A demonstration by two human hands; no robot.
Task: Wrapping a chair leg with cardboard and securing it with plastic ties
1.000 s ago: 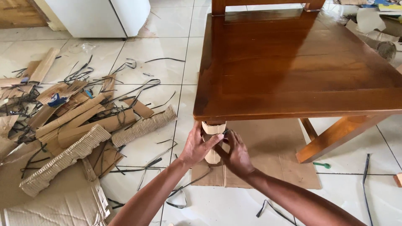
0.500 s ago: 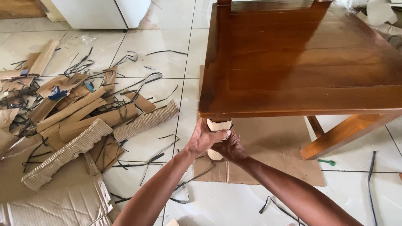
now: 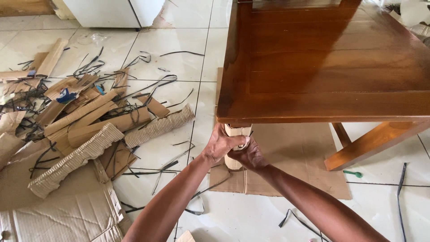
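A glossy brown wooden table fills the upper right. Its near-left leg is wrapped in tan cardboard, just below the tabletop edge. My left hand clasps the wrap from the left, fingers curled over its front. My right hand grips the same wrap from the right and below, partly under the left fingers. The leg's foot shows pale beneath the hands. Most of the leg is hidden by both hands.
A flat cardboard sheet lies under the table. A heap of cardboard strips and corrugated rolls with black strapping covers the tiled floor at left. A white cabinet stands at the back. A small green object lies by the slanted right leg.
My hands have closed tighter around the wrapped leg and overlap each other. The view has shifted slightly, so the table sits closer and lower in view.
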